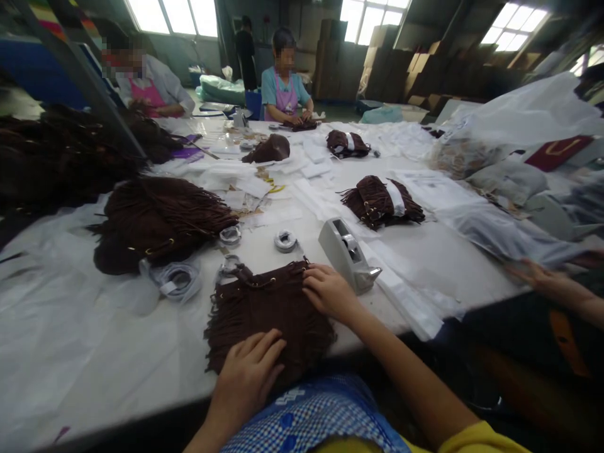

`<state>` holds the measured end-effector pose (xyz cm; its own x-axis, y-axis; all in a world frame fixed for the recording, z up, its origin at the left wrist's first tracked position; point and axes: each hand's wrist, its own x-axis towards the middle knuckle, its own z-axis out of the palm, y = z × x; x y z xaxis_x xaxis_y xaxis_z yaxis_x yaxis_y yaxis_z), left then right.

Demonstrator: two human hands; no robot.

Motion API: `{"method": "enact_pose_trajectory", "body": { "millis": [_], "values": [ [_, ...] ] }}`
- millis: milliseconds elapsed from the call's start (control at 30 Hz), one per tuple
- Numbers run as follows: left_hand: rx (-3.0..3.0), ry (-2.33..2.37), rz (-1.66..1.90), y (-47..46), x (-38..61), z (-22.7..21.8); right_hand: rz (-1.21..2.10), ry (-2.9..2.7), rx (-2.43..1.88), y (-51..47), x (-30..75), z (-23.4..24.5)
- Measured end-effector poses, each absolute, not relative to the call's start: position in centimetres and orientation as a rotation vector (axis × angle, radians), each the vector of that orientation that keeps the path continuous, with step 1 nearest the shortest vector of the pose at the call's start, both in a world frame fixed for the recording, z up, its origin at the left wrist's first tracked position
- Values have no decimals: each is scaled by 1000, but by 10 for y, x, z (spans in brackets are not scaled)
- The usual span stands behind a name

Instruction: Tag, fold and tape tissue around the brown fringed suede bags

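Note:
A dark brown fringed handbag lies flat on the white table in front of me, its eyelets along the far edge. My left hand rests on its near part, fingers stretched out over the fabric. At the bag's upper right corner, my right hand lies with its fingers extended on the edge. Just right of that hand stands a grey tape dispenser. Beyond the bag sit a wrapped coiled strap and another wrapped coil. What lies under my fingertips is hidden.
A larger brown fringed bag and a wrapped strap bundle lie at left. Bags with white bands lie beyond the dispenser. Plastic sleeves run along the right. Co-workers work across the table; another person's hand is at right.

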<state>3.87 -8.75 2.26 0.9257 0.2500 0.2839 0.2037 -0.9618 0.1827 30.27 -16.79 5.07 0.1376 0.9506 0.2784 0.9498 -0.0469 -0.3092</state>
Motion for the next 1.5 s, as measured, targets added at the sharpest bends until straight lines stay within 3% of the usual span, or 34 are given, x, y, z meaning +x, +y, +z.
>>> {"method": "enact_pose_trajectory", "body": {
  "millis": [133, 333, 467, 667, 867, 1000, 1133, 1400, 1500],
  "values": [
    [2909, 316, 415, -82, 39, 17, -140, -1537, -2173, -176, 317, 65],
    [2802, 365, 553, -80, 42, 14, -35, -2101, -1856, -124, 295, 58],
    [2759, 396, 606, -81, 42, 8, -39, -2101, -2066, -130, 306, 56],
    [2711, 464, 597, -85, 41, -3, -97, -1795, -2430, -163, 305, 94],
    [2734, 440, 561, -84, 41, -3, -112, -2019, -1946, -120, 299, 67],
    [2732, 412, 589, -82, 41, 5, -93, -2105, -1988, -105, 309, 48],
    [2749, 398, 544, -81, 41, 11, -180, -2108, -2002, -112, 309, 60],
    [2767, 420, 481, -85, 40, 14, -158, -1793, -2613, -152, 316, 93],
    [2773, 425, 437, -85, 40, 14, -267, -1671, -2532, -154, 301, 94]
  ]
}}
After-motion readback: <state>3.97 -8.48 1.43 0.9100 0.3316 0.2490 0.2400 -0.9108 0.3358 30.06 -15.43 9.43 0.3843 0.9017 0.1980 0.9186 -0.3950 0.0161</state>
